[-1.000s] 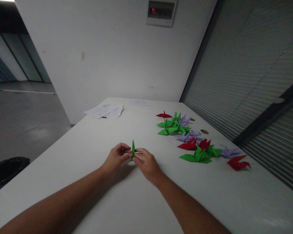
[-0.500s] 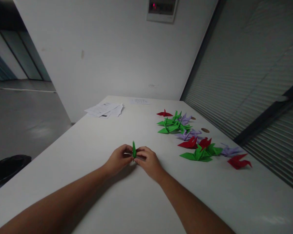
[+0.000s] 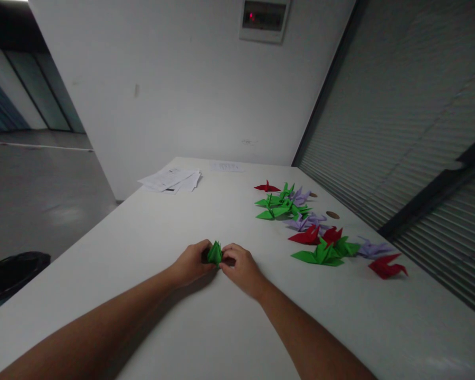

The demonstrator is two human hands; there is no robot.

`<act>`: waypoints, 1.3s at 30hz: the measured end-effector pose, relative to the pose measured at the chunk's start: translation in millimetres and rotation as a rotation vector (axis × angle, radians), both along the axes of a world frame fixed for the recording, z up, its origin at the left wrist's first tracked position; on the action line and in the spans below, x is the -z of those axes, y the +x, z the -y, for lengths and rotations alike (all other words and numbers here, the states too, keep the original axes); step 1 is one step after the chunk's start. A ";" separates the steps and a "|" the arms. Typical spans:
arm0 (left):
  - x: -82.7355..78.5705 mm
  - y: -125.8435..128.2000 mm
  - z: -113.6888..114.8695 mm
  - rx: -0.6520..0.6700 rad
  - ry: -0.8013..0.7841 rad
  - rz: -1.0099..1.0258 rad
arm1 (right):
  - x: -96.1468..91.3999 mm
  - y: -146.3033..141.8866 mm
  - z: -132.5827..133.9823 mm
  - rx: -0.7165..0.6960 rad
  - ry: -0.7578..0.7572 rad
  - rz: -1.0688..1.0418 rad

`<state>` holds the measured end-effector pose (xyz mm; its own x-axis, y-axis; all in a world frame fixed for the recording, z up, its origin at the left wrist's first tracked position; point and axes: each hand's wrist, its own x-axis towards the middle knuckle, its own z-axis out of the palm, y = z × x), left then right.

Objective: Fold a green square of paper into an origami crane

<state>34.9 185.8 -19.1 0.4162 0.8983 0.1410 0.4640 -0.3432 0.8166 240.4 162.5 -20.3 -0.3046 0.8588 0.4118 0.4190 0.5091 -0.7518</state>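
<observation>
A folded piece of green origami paper [image 3: 215, 254] stands between my two hands, just above the middle of the white table [image 3: 221, 322]. My left hand [image 3: 192, 263] pinches its left side between thumb and fingers. From the right, my right hand [image 3: 241, 268] grips its other side, with the thumb near the lower edge. The paper's layers fan out a little and end in pointed tips at the top. My fingertips hide part of both its sides.
Folded paper cranes lie along the right: green ones [image 3: 324, 254], red ones [image 3: 388, 266] and purple ones [image 3: 374, 248]. Paper sheets [image 3: 168, 179] rest at the far left. Window blinds [image 3: 431, 158] border the right edge. A black bin [image 3: 16, 274] stands left of the table.
The green paper has turned from a narrow edge-on shape to a wider one with its layers spread. Both hands keep hold of it and sit slightly lower in view.
</observation>
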 end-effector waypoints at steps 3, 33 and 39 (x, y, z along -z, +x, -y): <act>-1.7 -0.4 -1.6 0.013 0.004 -0.072 | 1.2 -0.6 -0.3 0.004 -0.002 0.004; -1.7 -3.7 1.1 -0.052 0.046 -0.123 | -4.8 5.7 2.0 0.105 -0.188 0.064; -3.8 -2.1 2.0 -0.057 0.042 -0.133 | -5.2 6.0 1.4 0.097 -0.179 0.070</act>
<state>32.8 183.8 -15.4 0.3827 0.9152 0.1262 0.5868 -0.3463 0.7319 246.4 161.1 -15.1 -0.2394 0.9429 0.2314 0.5135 0.3252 -0.7940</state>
